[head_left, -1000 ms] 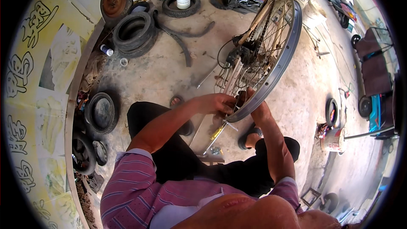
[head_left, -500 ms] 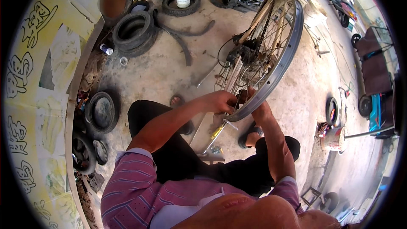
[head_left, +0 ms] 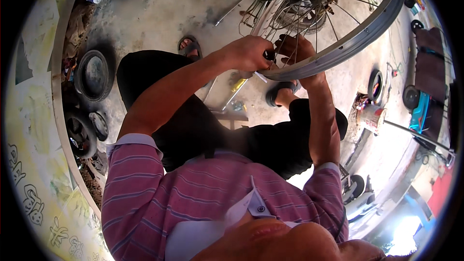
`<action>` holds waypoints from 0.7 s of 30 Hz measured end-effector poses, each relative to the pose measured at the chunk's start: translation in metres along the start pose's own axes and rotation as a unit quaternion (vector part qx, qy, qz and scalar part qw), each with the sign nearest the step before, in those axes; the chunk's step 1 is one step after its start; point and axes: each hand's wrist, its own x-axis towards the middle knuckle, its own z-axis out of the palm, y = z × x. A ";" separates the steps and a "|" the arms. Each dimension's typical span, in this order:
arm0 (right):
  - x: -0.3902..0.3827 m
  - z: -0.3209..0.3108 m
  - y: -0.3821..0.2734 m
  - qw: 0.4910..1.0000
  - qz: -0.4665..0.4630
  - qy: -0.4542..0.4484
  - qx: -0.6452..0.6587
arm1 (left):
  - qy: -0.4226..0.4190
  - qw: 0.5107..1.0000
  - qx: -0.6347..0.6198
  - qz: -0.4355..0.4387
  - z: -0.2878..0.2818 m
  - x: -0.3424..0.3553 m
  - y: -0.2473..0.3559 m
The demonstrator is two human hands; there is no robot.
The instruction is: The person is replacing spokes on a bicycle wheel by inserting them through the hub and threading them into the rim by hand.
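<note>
A bicycle wheel with a bare grey rim (head_left: 333, 65), no tyre on it, stands in front of me at the upper right. Thin spokes (head_left: 330, 26) run from the rim to its hub. My left hand (head_left: 247, 53) is closed beside the rim's near end, around a small dark thing I cannot make out. From the other side my right hand (head_left: 298, 48) reaches in behind the rim. Its bent fingers are among the spokes, close to my left hand; what they grip is hidden. A yellow-handled tool (head_left: 238, 86) lies on the floor below the hands.
Tyres (head_left: 93, 75) and a small wheel (head_left: 79, 134) lie along the left wall. A long metal rod (head_left: 231, 9) rests on the floor ahead. To the right are another tyre (head_left: 375, 85), a bucket (head_left: 372, 117) and a blue cart-like vehicle (head_left: 419, 111).
The view has tilted down toward my body, so wheel and hands sit higher in it. Both hands stay by the rim's near end, and more of my right fingers shows.
</note>
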 end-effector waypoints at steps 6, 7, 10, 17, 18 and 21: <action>0.009 -0.010 0.020 0.999 0.030 0.012 0.038 | 0.044 0.999 0.011 0.017 0.010 0.001 -0.015; 0.007 -0.008 0.020 1.000 0.008 0.006 0.025 | 0.052 0.998 0.025 0.016 0.013 0.001 -0.016; 0.012 -0.015 0.026 1.000 -0.011 0.004 0.010 | 0.079 0.996 -0.006 0.038 0.017 0.000 -0.020; 0.018 -0.021 0.025 0.997 0.044 -0.022 0.055 | 0.062 0.997 -0.004 0.052 0.016 0.007 -0.028; 0.019 -0.020 0.025 0.998 0.051 -0.011 0.046 | 0.048 0.997 0.003 0.057 0.014 0.008 -0.029; 0.022 -0.017 0.023 0.997 0.072 0.021 0.019 | 0.014 0.999 -0.016 0.043 0.015 0.013 -0.031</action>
